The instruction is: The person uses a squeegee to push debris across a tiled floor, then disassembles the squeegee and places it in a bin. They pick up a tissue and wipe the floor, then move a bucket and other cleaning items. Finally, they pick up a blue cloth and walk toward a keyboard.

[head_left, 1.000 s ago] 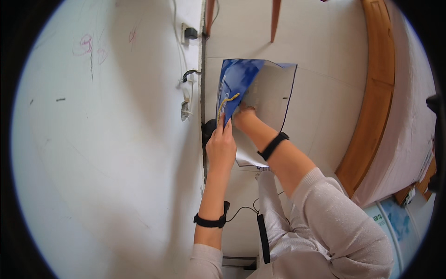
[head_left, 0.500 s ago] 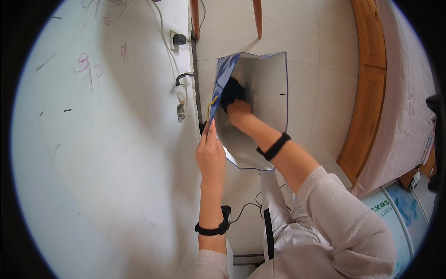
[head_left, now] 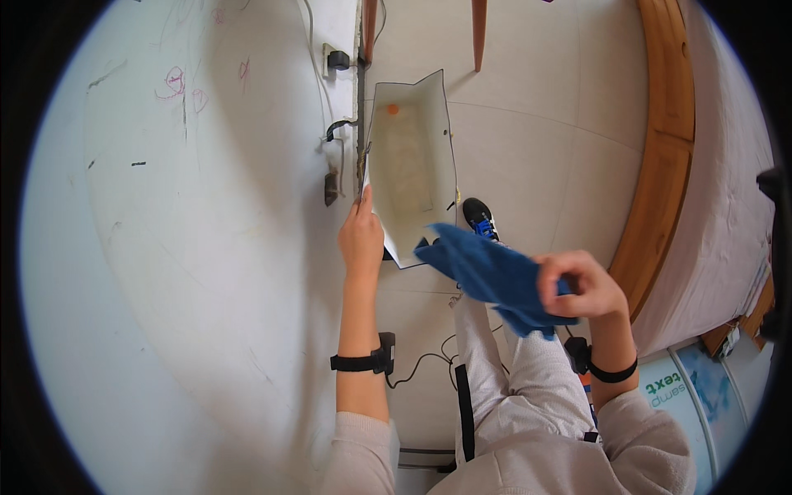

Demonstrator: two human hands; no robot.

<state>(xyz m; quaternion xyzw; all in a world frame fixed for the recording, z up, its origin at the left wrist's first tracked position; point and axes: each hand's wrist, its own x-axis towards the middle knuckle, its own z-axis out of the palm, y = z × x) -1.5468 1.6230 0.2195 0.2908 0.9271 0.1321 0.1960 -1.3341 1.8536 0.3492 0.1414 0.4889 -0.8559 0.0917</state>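
Note:
A tall open-topped paper bag point(head_left: 412, 177) with a pale inside stands on the floor by the wall. At its left rim is my left hand point(head_left: 361, 235), its fingers pinching the edge. Inside, a small round orange spot or object point(head_left: 393, 109) shows near the far end. My right hand point(head_left: 582, 285) is outside the bag, to the right and nearer to me. It grips one end of a blue cloth point(head_left: 495, 276), which stretches left toward the bag's near right corner and is partly smeared by motion. What kind of cloth item it is, I cannot tell.
A white wall point(head_left: 206, 247) with scribbles runs along the left, with a black plug point(head_left: 338, 60) and cables. Table legs point(head_left: 478, 37) stand at the far side. On the right is a wooden bed frame point(head_left: 667, 148). A black shoe point(head_left: 478, 216) is beside the bag.
My right hand has come out of the bag and moved right and toward me, drawing out the cloth. The bag now sits more upright, its inside exposed; my left hand stays at its rim.

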